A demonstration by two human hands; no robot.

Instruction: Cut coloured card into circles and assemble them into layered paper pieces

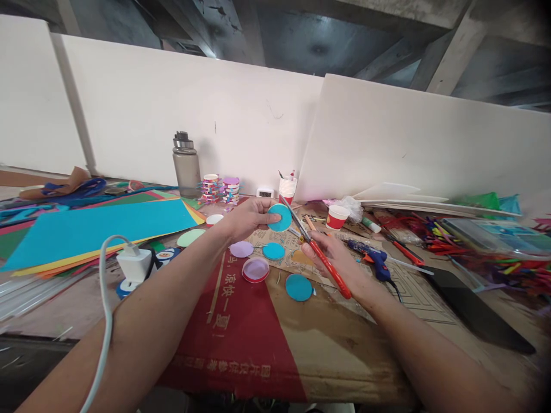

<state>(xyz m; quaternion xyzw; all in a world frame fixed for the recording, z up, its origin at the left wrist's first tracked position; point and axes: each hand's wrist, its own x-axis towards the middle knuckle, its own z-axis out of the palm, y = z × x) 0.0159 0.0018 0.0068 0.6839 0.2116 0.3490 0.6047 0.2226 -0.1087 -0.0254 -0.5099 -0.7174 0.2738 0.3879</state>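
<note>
Between the thumb and fingers of my left hand [253, 217] is a blue paper disc [280, 219], raised over the cardboard. My right hand [329, 255] grips red-handled scissors [323, 263], whose blades are spread and point up beside the disc's right edge. Below lie two more blue discs, one near the middle [274, 251] and a lower one [299, 287]. A purple disc [241, 249] rests to their left. Near it, a red-rimmed round piece [255, 269] has a purple face. A pale green disc [191, 237] lies partly behind my left forearm.
Coloured paper sheets [103, 226] and a white charger [134, 265] with its cable are at left. A bottle [186, 166], decorated cups [210, 189] and a paper cup [338, 217] stand behind. At right lie a blue glue gun [372, 258] and a black tablet-like slab [477, 310].
</note>
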